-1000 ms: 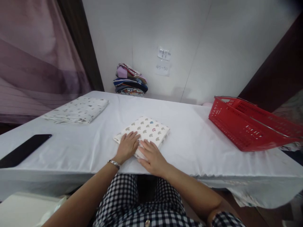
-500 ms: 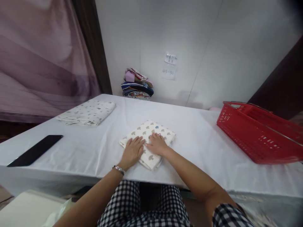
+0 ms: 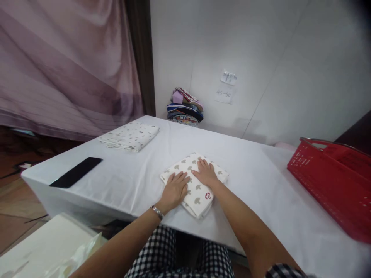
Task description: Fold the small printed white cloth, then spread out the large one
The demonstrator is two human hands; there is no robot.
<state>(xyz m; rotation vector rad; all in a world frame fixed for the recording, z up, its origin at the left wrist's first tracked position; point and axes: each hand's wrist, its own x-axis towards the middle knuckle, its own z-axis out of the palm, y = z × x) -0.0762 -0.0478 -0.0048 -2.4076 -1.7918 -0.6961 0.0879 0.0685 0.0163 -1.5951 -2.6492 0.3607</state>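
A folded cream cloth [image 3: 199,192] with grey mushroom prints lies near the front edge of the white-covered table [image 3: 136,177]. My left hand [image 3: 174,190] rests flat on its near left part, fingers spread, a metal watch at the wrist. My right hand [image 3: 206,173] presses flat on the cloth's far middle, just beside the left hand. Neither hand grips anything.
A second folded printed cloth [image 3: 129,136] lies at the far left of the table. A black phone [image 3: 75,172] sits near the left edge. A red plastic basket [image 3: 333,181] stands at the right. A pile of folded clothes [image 3: 184,106] rests against the back wall.
My right hand slid away from me, from the cloth's near edge to its far middle. The left hand stayed flat on the cloth. The view swung to the left.
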